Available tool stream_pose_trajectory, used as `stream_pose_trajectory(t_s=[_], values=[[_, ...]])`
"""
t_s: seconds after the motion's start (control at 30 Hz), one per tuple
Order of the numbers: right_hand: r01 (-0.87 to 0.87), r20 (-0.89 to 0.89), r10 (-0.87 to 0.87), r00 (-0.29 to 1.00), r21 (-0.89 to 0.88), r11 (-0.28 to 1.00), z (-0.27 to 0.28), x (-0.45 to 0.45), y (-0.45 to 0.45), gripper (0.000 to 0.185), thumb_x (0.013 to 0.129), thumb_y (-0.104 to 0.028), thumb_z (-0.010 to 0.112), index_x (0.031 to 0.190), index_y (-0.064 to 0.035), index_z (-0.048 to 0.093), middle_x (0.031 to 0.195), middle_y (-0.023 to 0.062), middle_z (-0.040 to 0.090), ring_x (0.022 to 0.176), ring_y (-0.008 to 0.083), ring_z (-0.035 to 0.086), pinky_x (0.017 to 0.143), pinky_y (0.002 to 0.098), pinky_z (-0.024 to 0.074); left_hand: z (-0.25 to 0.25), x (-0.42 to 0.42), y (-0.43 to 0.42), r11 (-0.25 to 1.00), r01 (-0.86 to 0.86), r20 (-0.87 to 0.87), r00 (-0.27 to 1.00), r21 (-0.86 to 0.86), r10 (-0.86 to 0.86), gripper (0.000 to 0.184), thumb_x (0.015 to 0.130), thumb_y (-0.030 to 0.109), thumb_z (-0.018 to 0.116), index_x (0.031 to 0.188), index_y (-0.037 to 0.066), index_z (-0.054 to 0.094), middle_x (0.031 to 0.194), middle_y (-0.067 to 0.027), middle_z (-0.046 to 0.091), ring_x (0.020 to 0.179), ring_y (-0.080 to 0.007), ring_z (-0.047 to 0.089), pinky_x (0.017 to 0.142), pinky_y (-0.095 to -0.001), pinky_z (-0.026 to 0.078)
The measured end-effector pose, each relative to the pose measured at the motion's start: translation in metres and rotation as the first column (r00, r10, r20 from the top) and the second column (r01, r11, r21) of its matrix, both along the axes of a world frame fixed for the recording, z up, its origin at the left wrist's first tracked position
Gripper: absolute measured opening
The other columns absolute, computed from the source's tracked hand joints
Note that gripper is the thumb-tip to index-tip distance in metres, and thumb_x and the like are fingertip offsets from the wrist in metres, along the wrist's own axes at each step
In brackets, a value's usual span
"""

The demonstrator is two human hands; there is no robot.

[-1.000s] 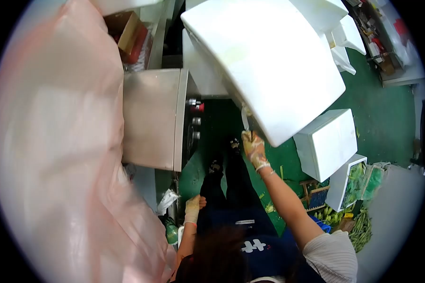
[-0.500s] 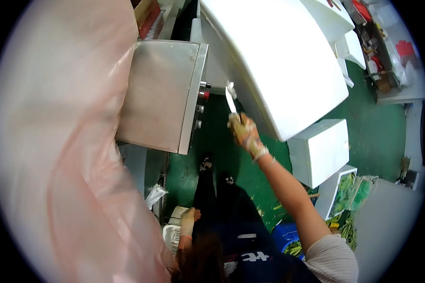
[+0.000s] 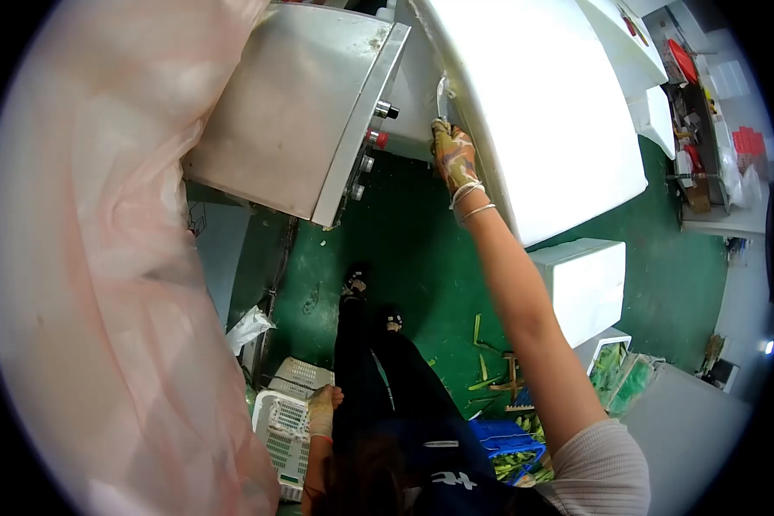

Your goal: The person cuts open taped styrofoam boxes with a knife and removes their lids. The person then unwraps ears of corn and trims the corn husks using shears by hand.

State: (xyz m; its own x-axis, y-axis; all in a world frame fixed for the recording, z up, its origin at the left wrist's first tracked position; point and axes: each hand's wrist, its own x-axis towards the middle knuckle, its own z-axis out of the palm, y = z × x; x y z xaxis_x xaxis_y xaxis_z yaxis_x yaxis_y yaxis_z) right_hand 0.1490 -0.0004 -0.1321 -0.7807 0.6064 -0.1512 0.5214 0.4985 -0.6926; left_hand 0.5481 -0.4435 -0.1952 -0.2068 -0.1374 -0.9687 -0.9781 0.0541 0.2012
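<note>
My right hand (image 3: 456, 155), in a camouflage-patterned glove, is closed around the handle of a knife (image 3: 443, 96). Its blade points away from me, along the near side of a large white block-like container (image 3: 542, 129) with a yellowed edge. My left hand (image 3: 323, 409), in a pale glove with bare fingertips, hangs by my thigh with its fingers curled; nothing shows in it. Beside that hand, a white slatted plastic basket (image 3: 275, 421) stands on the floor.
On the left are a steel machine (image 3: 292, 103) with knobs (image 3: 377, 138) and a large pinkish plastic sheet (image 3: 129, 258). A white box (image 3: 580, 288) stands right, near a blue crate (image 3: 499, 437) of green stalks. Loose stalks (image 3: 483, 368) lie on the green floor (image 3: 404, 224).
My right hand has reached farther forward with the knife, close along the white container's side. The view has shifted, showing more of the slatted basket and blue crate. My left hand stays low.
</note>
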Motion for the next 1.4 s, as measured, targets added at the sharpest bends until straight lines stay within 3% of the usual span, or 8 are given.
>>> stream_pose_trajectory(t_s=[0.3, 0.43, 0.57, 0.8, 0.9, 1.07, 1.2, 1.4], values=[[0.098, -0.04, -0.118, 0.992, -0.339, 0.936, 0.011, 0.086, -0.005, 0.032, 0.089, -0.034, 0.053, 0.087, -0.0031, 0.061, 0.069, 0.007, 0.06, 0.062, 0.0172, 0.056, 0.055, 0.0311, 0.0422, 0.021, -0.004, 0.001, 0.999, 0.046, -0.062, 0.997, -0.008, -0.046, 0.039, 0.089, 0.035, 0.048, 0.09, 0.0, 0.065, 0.083, -0.0098, 0.067, 0.068, -0.0188, 0.061, 0.063, -0.0311, 0.046], [0.005, -0.197, 0.003, 0.98, 0.04, 0.999, -0.003, 0.112, -0.002, 0.033, 0.089, -0.034, 0.054, 0.087, -0.0011, 0.061, 0.071, 0.0092, 0.06, 0.067, 0.0201, 0.056, 0.063, 0.0349, 0.0447, 0.022, -0.003, -0.001, 0.997, 0.077, -0.102, 0.992, -0.005, -0.077, 0.038, 0.088, 0.034, 0.049, 0.091, 0.0, 0.065, 0.081, -0.0101, 0.067, 0.068, -0.0193, 0.061, 0.063, -0.0307, 0.047], [0.252, 0.006, -0.263, 0.965, -0.305, 0.918, 0.022, 0.212, -0.028, 0.032, 0.089, -0.032, 0.055, 0.085, -0.0007, 0.059, 0.069, 0.0074, 0.058, 0.058, 0.0168, 0.052, 0.054, 0.0327, 0.0421, -0.006, 0.004, -0.017, 0.997, 0.071, 0.075, 0.995, -0.017, -0.069, 0.037, 0.088, 0.033, 0.048, 0.091, 0.0, 0.066, 0.081, -0.0101, 0.067, 0.067, -0.0193, 0.063, 0.061, -0.0306, 0.049], [0.26, 0.136, -0.241, 0.961, -0.14, 0.955, 0.03, 0.287, -0.024, 0.025, 0.087, -0.032, 0.057, 0.09, -0.0065, 0.058, 0.064, 0.0037, 0.055, 0.055, 0.012, 0.05, 0.048, 0.0307, 0.0382, 0.003, -0.008, -0.023, 0.982, 0.189, 0.024, 0.982, -0.023, -0.188, 0.036, 0.089, 0.033, 0.048, 0.089, 0.001, 0.065, 0.081, -0.0106, 0.068, 0.067, -0.0196, 0.063, 0.062, -0.0312, 0.049], [0.648, 0.433, -0.527, 0.731, -0.201, 0.735, 0.013, 0.456, 0.018, 0.032, 0.087, -0.036, 0.054, 0.103, -0.0086, 0.063, 0.088, 0.0108, 0.066, 0.079, 0.0205, 0.063, 0.07, 0.0363, 0.0495, 0.026, -0.038, 0.017, 0.98, 0.194, -0.04, 0.98, -0.037, -0.195, 0.034, 0.089, 0.03, 0.048, 0.089, 0.0, 0.065, 0.079, -0.0109, 0.067, 0.068, -0.0189, 0.063, 0.06, -0.0278, 0.048], [0.509, 0.166, -0.512, 0.843, -0.552, 0.66, 0.086, 0.394, 0.067, 0.022, 0.086, -0.023, 0.059, 0.074, -0.0092, 0.047, 0.062, 0.0011, 0.048, 0.051, 0.0121, 0.048, 0.046, 0.0267, 0.04, 0.031, -0.089, 0.089, 0.833, 0.549, -0.24, 0.801, -0.073, -0.549, 0.027, 0.081, 0.026, 0.053, 0.085, 0.002, 0.066, 0.076, -0.0092, 0.066, 0.063, -0.017, 0.061, 0.06, -0.0283, 0.047], [0.017, -0.313, -0.767, 0.56, -0.921, 0.388, 0.079, 0.272, 0.112, 0.017, 0.09, -0.014, 0.051, 0.102, -0.0018, 0.053, 0.096, 0.0124, 0.061, 0.089, 0.026, 0.062, 0.08, 0.0365, 0.0515, 0.078, -0.16, 0.203, 0.639, 0.682, -0.583, 0.372, -0.356, -0.722, 0.03, 0.081, 0.028, 0.055, 0.095, 0.005, 0.067, 0.09, -0.012, 0.067, 0.075, -0.0211, 0.065, 0.073, -0.0311, 0.049], [0.051, -0.153, -0.867, 0.475, -0.978, 0.2, 0.062, 0.226, 0.129, 0.018, 0.087, -0.019, 0.054, 0.09, -0.0024, 0.052, 0.085, 0.0103, 0.058, 0.081, 0.027, 0.06, 0.078, 0.0418, 0.0502, 0.21, -0.243, 0.329, 0.69, 0.616, -0.787, 0.176, -0.381, -0.592, 0.037, 0.078, 0.022, 0.062, 0.109, 0.003, 0.06, 0.103, -0.0141, 0.063, 0.095, -0.0241, 0.061, 0.081, -0.0334, 0.048]])
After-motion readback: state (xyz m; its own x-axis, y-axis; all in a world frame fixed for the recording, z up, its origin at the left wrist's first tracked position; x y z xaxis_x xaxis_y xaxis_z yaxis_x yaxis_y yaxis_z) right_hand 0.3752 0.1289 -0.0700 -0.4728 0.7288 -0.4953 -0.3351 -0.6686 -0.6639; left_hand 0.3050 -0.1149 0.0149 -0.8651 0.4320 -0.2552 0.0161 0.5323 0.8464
